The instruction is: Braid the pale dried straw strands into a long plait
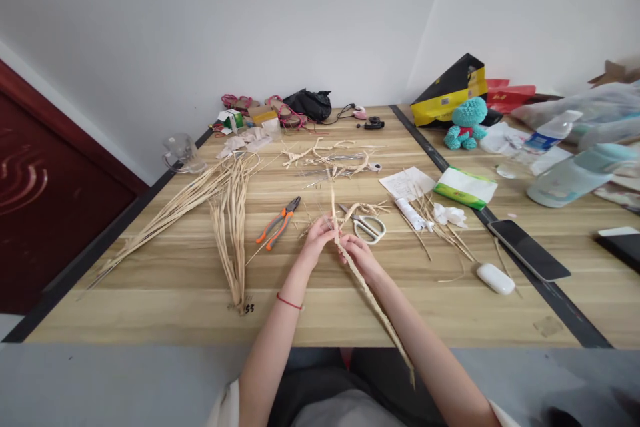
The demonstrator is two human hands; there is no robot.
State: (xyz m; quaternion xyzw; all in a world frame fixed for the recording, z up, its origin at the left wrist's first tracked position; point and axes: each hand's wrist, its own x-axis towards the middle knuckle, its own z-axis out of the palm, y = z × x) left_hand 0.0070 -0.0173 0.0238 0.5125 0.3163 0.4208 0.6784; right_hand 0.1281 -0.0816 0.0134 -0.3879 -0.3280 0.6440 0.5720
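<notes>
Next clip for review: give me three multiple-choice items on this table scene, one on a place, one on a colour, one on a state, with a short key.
1. Where do the pliers lie?
A. On the table to the left of the hands
B. Beside the stuffed toy
C. On the phone

2. What colour is the stuffed toy?
A. Yellow
B. Teal
C. Black

3. How do the left hand and right hand stand?
A. Both flat on the table
B. Both closed on the braided straw strip
C. One holds the scissors

Key: 1 A, the orange-handled pliers lie left of the hands. 2 B, its body is teal. 3 B, both hands pinch the strip; the scissors lie untouched beyond them.
</notes>
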